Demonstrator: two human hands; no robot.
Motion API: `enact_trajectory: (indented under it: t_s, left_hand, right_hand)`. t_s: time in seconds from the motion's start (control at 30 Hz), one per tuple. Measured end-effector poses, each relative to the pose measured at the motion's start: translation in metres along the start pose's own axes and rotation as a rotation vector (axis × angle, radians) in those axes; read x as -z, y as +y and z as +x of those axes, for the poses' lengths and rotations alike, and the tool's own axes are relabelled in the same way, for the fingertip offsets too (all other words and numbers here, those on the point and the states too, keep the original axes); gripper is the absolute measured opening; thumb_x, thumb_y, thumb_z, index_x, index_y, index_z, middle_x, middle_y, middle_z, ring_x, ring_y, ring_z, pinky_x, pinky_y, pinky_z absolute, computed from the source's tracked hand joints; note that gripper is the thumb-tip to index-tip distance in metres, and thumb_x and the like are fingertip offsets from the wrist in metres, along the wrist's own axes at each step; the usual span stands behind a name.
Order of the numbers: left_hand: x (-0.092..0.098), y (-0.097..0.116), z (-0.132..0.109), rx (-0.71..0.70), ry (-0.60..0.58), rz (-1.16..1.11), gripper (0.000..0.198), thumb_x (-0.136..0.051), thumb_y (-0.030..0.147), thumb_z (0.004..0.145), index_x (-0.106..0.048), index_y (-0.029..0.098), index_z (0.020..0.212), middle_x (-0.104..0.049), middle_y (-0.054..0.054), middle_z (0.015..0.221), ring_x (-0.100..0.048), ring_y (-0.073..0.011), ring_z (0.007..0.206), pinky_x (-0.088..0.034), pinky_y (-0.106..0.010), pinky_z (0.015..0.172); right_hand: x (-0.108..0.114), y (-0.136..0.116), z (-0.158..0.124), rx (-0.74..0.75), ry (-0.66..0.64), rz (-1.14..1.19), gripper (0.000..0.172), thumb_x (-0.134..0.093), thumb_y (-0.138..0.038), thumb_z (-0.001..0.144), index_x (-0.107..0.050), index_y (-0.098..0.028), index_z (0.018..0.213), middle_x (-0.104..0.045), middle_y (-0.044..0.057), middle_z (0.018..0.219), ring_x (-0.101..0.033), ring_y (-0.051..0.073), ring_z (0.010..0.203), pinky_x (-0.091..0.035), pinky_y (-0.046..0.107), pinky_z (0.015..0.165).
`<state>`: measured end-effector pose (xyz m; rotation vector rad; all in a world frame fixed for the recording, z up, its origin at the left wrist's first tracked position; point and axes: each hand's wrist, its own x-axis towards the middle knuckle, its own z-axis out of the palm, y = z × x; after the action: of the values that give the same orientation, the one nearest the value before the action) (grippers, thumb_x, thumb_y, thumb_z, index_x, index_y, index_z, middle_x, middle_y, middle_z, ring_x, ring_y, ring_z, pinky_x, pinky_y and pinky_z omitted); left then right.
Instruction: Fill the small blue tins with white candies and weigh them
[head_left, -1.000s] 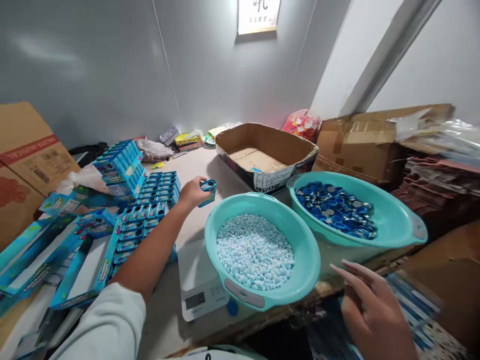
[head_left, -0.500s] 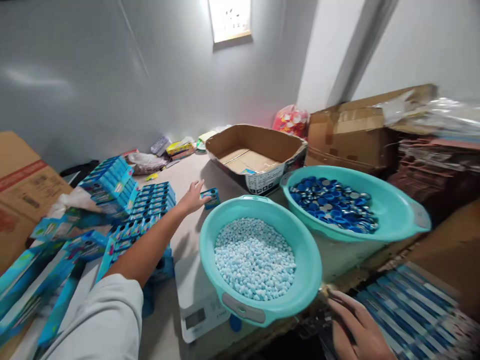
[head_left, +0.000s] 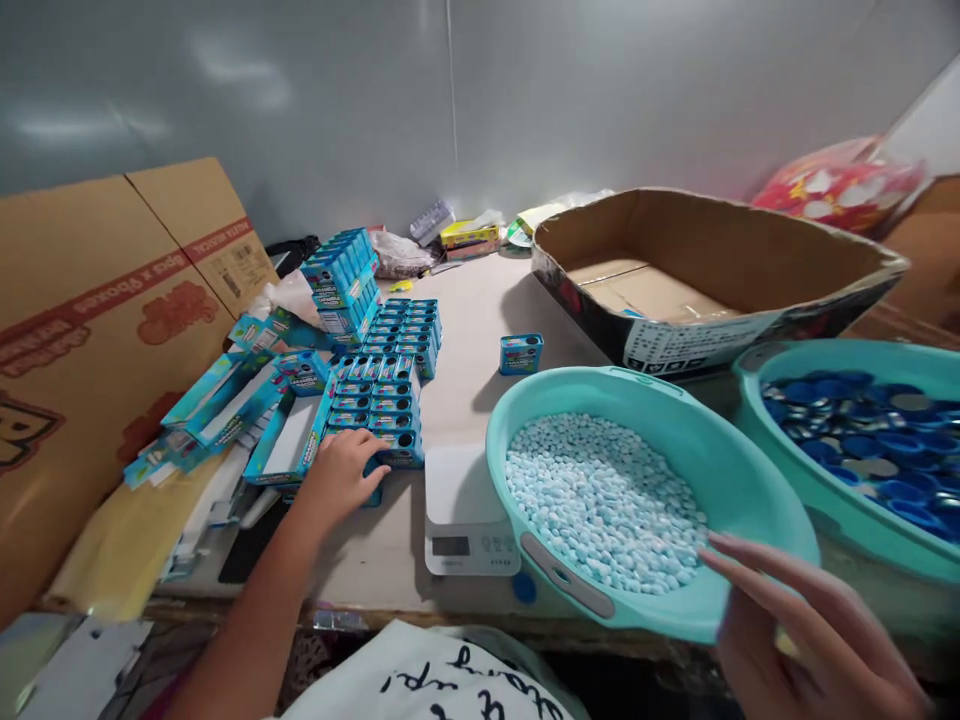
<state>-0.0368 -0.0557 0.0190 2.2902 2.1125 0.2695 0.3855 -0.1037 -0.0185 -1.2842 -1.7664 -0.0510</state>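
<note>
My left hand (head_left: 346, 482) lies at the front of a block of small blue candy tins (head_left: 396, 408), fingers bent over the nearest ones and thumb apart from them. It holds nothing that I can see. My right hand (head_left: 814, 635) is at the near right rim of a turquoise bowl (head_left: 765, 505), fingertips over it. Its fingers curl around a small yellowish thing, mostly hidden. Pale blue candies (head_left: 600, 500) fill the bowl's bottom. Left of the bowl is a white scale (head_left: 461, 490). A single blue tin (head_left: 520, 354) stands upright behind the bowl.
A second turquoise bowl (head_left: 757, 375) with blue round lids (head_left: 862, 440) stands at the right. Behind it is an open, low-cut carton (head_left: 697, 345). Opened blue display boxes (head_left: 225, 400) and a large cardboard box (head_left: 97, 330) are at the left.
My left hand has let go of the single tin behind the bowl and come back left to the tin block. The view has turned left; my right hand remains near the bowl's rim.
</note>
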Motion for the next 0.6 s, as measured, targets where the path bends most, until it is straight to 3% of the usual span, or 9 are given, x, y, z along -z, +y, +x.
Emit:
enact_trajectory:
  t_s: [0.07, 0.13, 0.27, 0.33, 0.47, 0.6]
  left_hand:
    - [-0.009, 0.004, 0.005, -0.001, -0.017, 0.048, 0.025, -0.071, 0.020, 0.086, -0.070, 0.023, 0.111, -0.069, -0.008, 0.113, -0.062, -0.0318, 0.110, -0.044, -0.045, 0.094]
    - [-0.014, 0.009, 0.013, 0.001, -0.003, 0.081, 0.019, -0.069, 0.016, 0.084, -0.068, 0.021, 0.103, -0.068, -0.009, 0.110, -0.061, -0.0326, 0.109, -0.044, -0.047, 0.096]
    - [-0.020, 0.009, 0.024, -0.042, 0.070, 0.032, 0.014, -0.062, 0.006, 0.080, -0.062, 0.020, 0.085, -0.066, -0.010, 0.114, -0.060, -0.0329, 0.114, -0.039, -0.055, 0.106]
    - [-0.020, 0.003, 0.026, -0.109, 0.088, -0.102, 0.014, -0.059, 0.006, 0.080, -0.059, 0.020, 0.082, -0.064, -0.011, 0.123, -0.060, -0.0311, 0.117, -0.042, -0.052, 0.107]
    - [-0.007, -0.008, 0.022, -0.203, 0.124, -0.400, 0.010, -0.052, 0.015, 0.086, -0.056, 0.022, 0.081, -0.064, -0.009, 0.119, -0.063, -0.0262, 0.114, -0.055, -0.038, 0.093]
    - [0.003, 0.008, 0.014, -0.260, 0.317, -0.535, 0.008, -0.058, 0.023, 0.091, -0.059, 0.024, 0.082, -0.065, -0.008, 0.117, -0.064, -0.0260, 0.116, -0.055, -0.038, 0.096]
  right_hand:
    - [-0.017, -0.009, 0.032, 0.056, -0.081, -0.008, 0.026, -0.051, -0.023, 0.097, -0.065, -0.034, 0.115, -0.069, 0.008, 0.116, -0.068, 0.028, 0.106, -0.054, 0.046, 0.094]
    - [-0.037, -0.006, 0.049, 0.007, -0.191, -0.029, 0.025, -0.048, -0.033, 0.097, -0.068, -0.028, 0.112, -0.069, 0.011, 0.119, -0.067, 0.030, 0.111, -0.055, 0.046, 0.094]
    - [-0.060, 0.006, 0.056, -0.284, -0.700, -0.128, 0.042, -0.046, -0.044, 0.093, -0.070, -0.022, 0.118, -0.068, 0.015, 0.126, -0.067, 0.032, 0.115, -0.056, 0.045, 0.095]
    - [-0.060, 0.003, 0.056, -0.407, -0.874, -0.166, 0.048, -0.043, -0.046, 0.093, -0.069, -0.021, 0.124, -0.067, 0.014, 0.131, -0.066, 0.032, 0.119, -0.054, 0.042, 0.098]
    - [-0.053, -0.011, 0.060, -0.460, -0.921, -0.171, 0.052, -0.040, -0.046, 0.095, -0.063, -0.020, 0.134, -0.061, 0.013, 0.141, -0.060, 0.032, 0.129, -0.050, 0.040, 0.104]
    - [-0.051, -0.016, 0.064, -0.438, -0.939, -0.183, 0.050, -0.039, -0.045, 0.096, -0.065, -0.020, 0.131, -0.062, 0.014, 0.139, -0.061, 0.032, 0.127, -0.051, 0.040, 0.100]
